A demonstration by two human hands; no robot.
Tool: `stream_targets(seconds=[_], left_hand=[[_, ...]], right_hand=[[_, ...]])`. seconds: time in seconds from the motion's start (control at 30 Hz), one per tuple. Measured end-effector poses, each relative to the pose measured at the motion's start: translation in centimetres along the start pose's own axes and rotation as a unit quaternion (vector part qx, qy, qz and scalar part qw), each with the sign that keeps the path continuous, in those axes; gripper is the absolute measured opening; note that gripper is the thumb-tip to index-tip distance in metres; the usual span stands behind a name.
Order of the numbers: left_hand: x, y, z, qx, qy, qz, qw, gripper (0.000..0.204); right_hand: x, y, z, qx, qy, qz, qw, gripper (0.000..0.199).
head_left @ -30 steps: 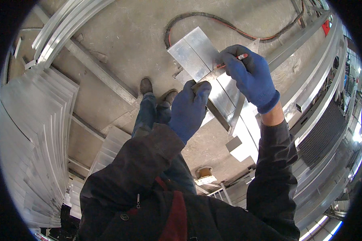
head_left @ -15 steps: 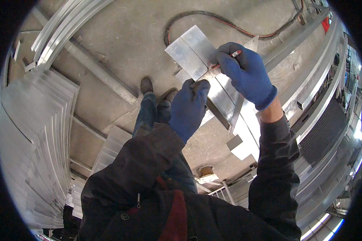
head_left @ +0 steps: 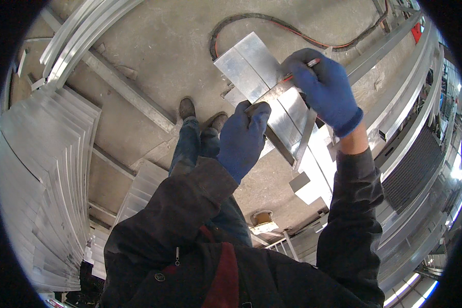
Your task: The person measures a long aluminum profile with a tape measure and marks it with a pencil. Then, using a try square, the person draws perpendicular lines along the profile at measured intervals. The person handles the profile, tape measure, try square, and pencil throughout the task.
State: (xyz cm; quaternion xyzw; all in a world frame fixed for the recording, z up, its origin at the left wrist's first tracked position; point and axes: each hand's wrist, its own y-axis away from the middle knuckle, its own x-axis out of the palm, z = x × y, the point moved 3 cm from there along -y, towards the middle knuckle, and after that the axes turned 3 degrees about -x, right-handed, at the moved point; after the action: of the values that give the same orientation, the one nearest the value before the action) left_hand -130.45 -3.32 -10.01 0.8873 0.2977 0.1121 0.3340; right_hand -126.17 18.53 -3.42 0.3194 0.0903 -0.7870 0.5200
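Note:
In my blue-gloved right hand (head_left: 326,90), a slim red pencil-like marker (head_left: 313,63) is pinched, its lower end close to a flat metal straightedge (head_left: 273,94). My left hand (head_left: 244,136), also in a blue glove, grips the near-left end of that straightedge between thumb and fingers. The straightedge lies across a long shiny metal panel (head_left: 246,64) with a dark line along its length. Below it, dark narrow metal bars (head_left: 280,146) stand out beside the panel. My right fingers hide the straightedge's far end and the marker's middle.
Stacked sheet-metal profiles (head_left: 46,169) fill the left side, with a steel beam (head_left: 131,90) beside them. A black hose (head_left: 262,16) curves over the concrete floor ahead. Long metal rails (head_left: 380,51) run along the right. My shoes (head_left: 187,108) stand left of the panel.
My right hand has moved a little to the right, drawing the marker along by the straightedge. My left hand and the panel have shifted only slightly to the right in view.

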Motion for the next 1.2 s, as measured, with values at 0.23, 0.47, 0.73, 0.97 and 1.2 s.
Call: stream_targets(seconds=[0.23, 0.47, 0.73, 0.97, 1.2], left_hand=[[0.2, -0.1, 0.5, -0.013, 0.001, 0.003, 1.000, 0.051], [0.1, 0.0, 1.0, 0.006, 0.023, 0.001, 1.000, 0.055], [-1.6, 3.2, -3.7, -0.155, 0.002, 0.122, 0.980, 0.047], [-5.6, 14.8, -7.4, 0.057, -0.190, 0.219, 0.956, 0.029], [-9.9, 20.8, -7.4, 0.160, -0.352, 0.246, 0.889, 0.020]], right_hand=[[0.0, 0.2, -0.7, 0.027, -0.005, 0.018, 0.999, 0.029], [-2.8, 0.1, -0.1, 0.007, -0.100, -0.117, 0.988, 0.028], [-4.5, 12.3, 1.0, 0.095, -0.163, -0.247, 0.951, 0.035], [4.6, 33.0, 7.9, 0.203, -0.241, -0.219, 0.923, 0.037], [16.4, 51.2, 10.1, 0.434, -0.218, -0.260, 0.835, 0.020]])
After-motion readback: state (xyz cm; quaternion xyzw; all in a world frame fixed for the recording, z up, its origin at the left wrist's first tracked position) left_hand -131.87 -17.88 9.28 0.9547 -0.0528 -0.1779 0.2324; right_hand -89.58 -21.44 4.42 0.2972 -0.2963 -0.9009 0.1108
